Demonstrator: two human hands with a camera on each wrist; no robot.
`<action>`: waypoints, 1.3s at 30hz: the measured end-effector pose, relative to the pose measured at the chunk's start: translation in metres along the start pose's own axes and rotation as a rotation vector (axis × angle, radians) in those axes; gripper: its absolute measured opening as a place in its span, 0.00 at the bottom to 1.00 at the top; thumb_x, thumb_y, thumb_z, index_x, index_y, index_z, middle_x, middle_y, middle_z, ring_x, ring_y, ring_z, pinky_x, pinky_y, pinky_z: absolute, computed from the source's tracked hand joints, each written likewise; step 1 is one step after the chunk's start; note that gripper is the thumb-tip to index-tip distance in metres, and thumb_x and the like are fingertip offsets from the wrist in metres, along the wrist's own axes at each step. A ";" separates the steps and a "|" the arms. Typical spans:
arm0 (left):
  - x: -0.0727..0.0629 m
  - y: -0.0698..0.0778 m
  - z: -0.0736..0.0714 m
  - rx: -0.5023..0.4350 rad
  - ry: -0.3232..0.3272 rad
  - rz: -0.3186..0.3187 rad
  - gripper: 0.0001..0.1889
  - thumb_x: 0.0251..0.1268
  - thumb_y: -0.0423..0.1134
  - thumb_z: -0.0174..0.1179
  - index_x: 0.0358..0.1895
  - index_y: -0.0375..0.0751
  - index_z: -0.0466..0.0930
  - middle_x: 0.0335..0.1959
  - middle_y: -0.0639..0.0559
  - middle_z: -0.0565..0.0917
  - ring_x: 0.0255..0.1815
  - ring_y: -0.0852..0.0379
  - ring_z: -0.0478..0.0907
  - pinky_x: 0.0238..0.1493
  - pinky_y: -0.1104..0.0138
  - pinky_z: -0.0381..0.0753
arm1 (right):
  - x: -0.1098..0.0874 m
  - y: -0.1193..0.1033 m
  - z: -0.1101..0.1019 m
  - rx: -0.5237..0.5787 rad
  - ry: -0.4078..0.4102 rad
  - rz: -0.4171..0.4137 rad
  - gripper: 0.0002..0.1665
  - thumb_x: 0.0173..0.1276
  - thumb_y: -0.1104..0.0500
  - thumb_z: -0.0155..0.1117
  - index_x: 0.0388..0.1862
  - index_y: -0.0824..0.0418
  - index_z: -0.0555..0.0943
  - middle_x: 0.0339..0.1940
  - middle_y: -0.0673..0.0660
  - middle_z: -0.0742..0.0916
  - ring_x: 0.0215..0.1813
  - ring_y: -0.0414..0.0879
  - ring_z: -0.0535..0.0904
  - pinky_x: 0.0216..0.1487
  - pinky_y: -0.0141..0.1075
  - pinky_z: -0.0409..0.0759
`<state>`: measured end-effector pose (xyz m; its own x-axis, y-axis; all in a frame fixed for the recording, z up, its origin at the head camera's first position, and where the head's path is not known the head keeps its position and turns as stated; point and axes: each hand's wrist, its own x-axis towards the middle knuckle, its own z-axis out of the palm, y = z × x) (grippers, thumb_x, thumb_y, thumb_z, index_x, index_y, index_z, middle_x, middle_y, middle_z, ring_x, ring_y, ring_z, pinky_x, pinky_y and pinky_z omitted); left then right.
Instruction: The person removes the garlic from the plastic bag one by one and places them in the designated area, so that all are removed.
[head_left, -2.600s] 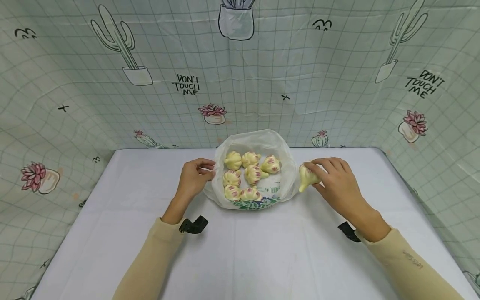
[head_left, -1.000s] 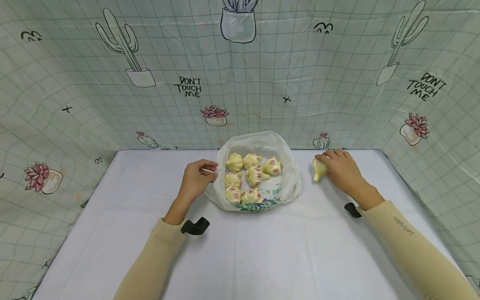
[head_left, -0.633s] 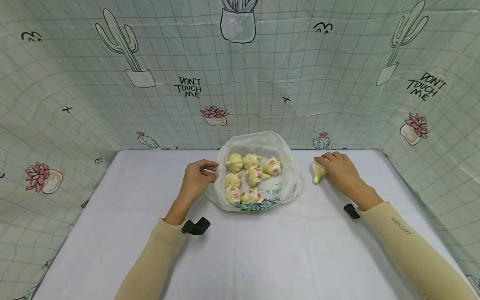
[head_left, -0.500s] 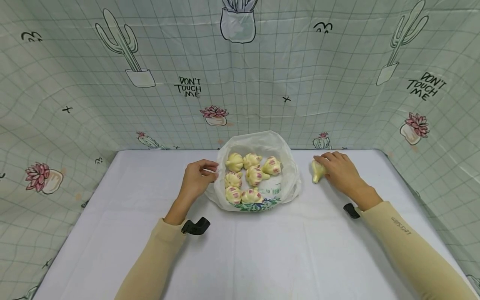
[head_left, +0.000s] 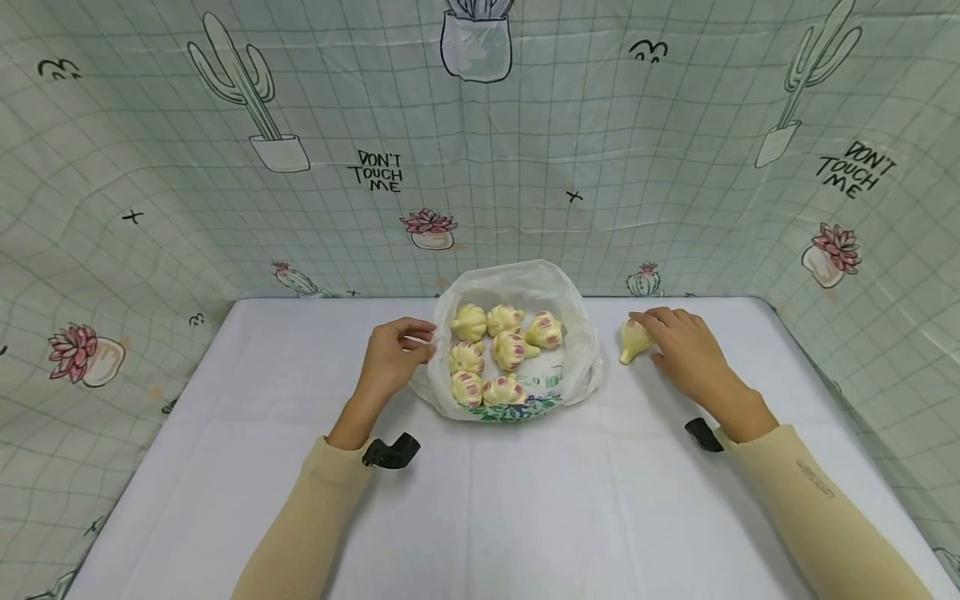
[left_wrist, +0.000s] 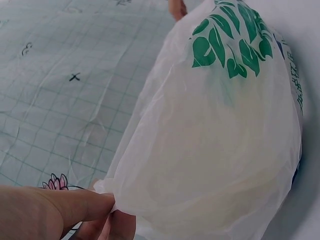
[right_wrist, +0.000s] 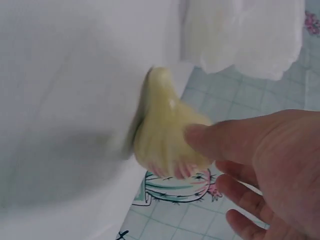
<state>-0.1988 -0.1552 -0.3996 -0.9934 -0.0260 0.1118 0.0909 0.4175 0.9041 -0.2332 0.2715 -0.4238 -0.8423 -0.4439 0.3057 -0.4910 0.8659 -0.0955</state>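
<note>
A loose garlic bulb (head_left: pixel 634 340) lies on the desk (head_left: pixel 540 517), right of the plastic bag (head_left: pixel 543 279) and nearer the right hand (head_left: pixel 686 350) than the left hand (head_left: pixel 392 354). It sits just left of the right fingers (right_wrist: pixel 245 195), its long axis slanting, stem toward the person and slightly left. Those fingers are parted, not clenched; whether the thumb touches the bulb is unclear. The left fingers pinch the bag's rim.
</note>
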 end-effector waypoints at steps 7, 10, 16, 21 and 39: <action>0.000 0.000 0.000 0.011 -0.019 -0.009 0.14 0.70 0.24 0.66 0.56 0.28 0.86 0.49 0.34 0.87 0.44 0.42 0.87 0.35 0.73 0.81 | -0.010 -0.024 -0.012 0.108 0.192 -0.029 0.39 0.51 0.81 0.77 0.64 0.66 0.81 0.56 0.67 0.86 0.57 0.69 0.80 0.56 0.66 0.76; 0.001 0.000 0.000 0.017 -0.022 -0.020 0.14 0.71 0.25 0.66 0.56 0.28 0.85 0.50 0.34 0.87 0.45 0.41 0.87 0.35 0.74 0.81 | -0.012 -0.036 -0.018 0.131 0.256 -0.056 0.38 0.51 0.79 0.78 0.63 0.65 0.82 0.54 0.66 0.86 0.55 0.69 0.81 0.54 0.65 0.77; 0.000 0.002 0.000 0.018 -0.020 -0.029 0.14 0.70 0.25 0.66 0.57 0.29 0.86 0.50 0.35 0.87 0.46 0.41 0.87 0.35 0.75 0.80 | -0.013 -0.061 -0.025 0.162 0.281 -0.101 0.34 0.54 0.75 0.79 0.61 0.66 0.83 0.53 0.64 0.87 0.54 0.67 0.82 0.56 0.63 0.78; 0.001 0.001 0.001 0.007 -0.024 -0.030 0.14 0.70 0.25 0.66 0.57 0.29 0.85 0.50 0.34 0.87 0.46 0.40 0.86 0.36 0.75 0.81 | -0.011 -0.082 -0.018 0.181 0.251 -0.170 0.31 0.55 0.72 0.80 0.59 0.66 0.84 0.53 0.62 0.88 0.57 0.64 0.83 0.60 0.61 0.78; 0.004 -0.002 0.003 -0.022 -0.019 -0.045 0.15 0.69 0.23 0.66 0.57 0.27 0.85 0.50 0.34 0.86 0.45 0.43 0.87 0.39 0.72 0.84 | 0.009 -0.134 0.012 0.214 0.128 -0.275 0.26 0.66 0.61 0.78 0.62 0.63 0.83 0.57 0.60 0.87 0.60 0.60 0.82 0.64 0.57 0.78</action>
<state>-0.2035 -0.1539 -0.4022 -0.9977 -0.0267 0.0627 0.0470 0.3964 0.9169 -0.1779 0.1485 -0.4197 -0.6445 -0.6089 0.4625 -0.7418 0.6447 -0.1848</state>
